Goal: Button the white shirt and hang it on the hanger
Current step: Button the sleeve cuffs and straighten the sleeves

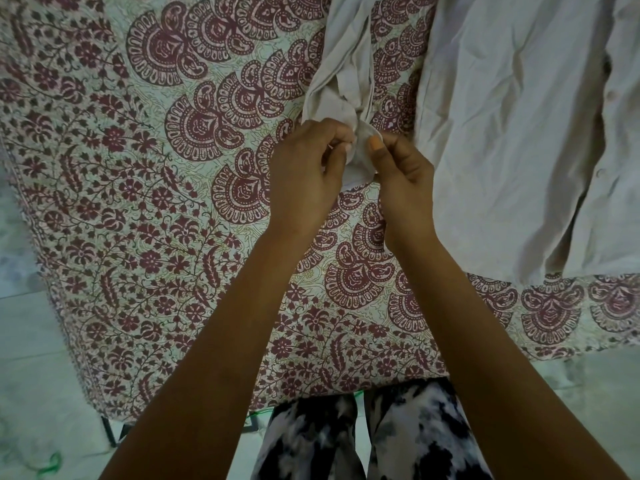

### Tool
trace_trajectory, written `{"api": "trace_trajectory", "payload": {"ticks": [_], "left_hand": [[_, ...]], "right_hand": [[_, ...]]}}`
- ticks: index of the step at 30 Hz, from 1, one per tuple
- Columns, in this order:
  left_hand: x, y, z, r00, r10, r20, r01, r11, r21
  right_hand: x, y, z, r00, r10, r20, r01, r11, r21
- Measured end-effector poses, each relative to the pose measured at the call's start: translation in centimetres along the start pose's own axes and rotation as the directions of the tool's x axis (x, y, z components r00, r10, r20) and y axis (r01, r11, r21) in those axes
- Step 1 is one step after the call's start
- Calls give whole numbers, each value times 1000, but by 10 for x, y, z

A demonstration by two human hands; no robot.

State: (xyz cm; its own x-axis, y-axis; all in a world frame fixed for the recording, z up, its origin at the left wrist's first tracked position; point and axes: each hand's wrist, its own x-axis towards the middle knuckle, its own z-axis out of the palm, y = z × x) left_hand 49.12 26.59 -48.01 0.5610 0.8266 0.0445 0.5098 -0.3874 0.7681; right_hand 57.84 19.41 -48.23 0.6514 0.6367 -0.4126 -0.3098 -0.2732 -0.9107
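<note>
The white shirt (512, 133) lies spread over the right part of a patterned cloth, its button placket with small buttons near the right edge. One sleeve (343, 71) runs down the middle toward me. Its cuff (358, 164) is lifted between both hands. My left hand (304, 174) pinches the cuff's left side with curled fingers. My right hand (401, 171) pinches the right side, thumb pressed on the fabric. No hanger is in view.
A maroon-and-cream printed cloth (156, 202) covers the table, its edges hanging at the left and front. A pale tiled floor (31, 341) shows at the left and bottom. My legs in black-and-white trousers (363, 441) stand at the table's front edge.
</note>
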Motion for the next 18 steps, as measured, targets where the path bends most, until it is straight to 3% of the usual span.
{"api": "trace_trajectory", "payload": {"ticks": [4, 9, 11, 14, 18], "left_hand": [[-3, 0, 3, 997, -1, 71, 5, 998, -56], [-7, -3, 4, 984, -177, 4, 172, 953, -251], [-6, -4, 3, 975, -221, 30, 220, 928, -301], [-4, -4, 0, 976, -193, 102, 215, 929, -300], [-1, -9, -6, 967, -156, 202, 214, 926, -311]], "right_hand": [[-2, -1, 2, 1000, 9, 0, -9, 1000, -16], [2, -3, 3, 1000, 15, 9, -14, 997, -79], [3, -3, 2, 997, 11, 77, -1, 993, -120], [4, 0, 0, 983, 3, 182, 31, 983, -182], [6, 2, -4, 988, 12, 154, 19, 981, -195]]}}
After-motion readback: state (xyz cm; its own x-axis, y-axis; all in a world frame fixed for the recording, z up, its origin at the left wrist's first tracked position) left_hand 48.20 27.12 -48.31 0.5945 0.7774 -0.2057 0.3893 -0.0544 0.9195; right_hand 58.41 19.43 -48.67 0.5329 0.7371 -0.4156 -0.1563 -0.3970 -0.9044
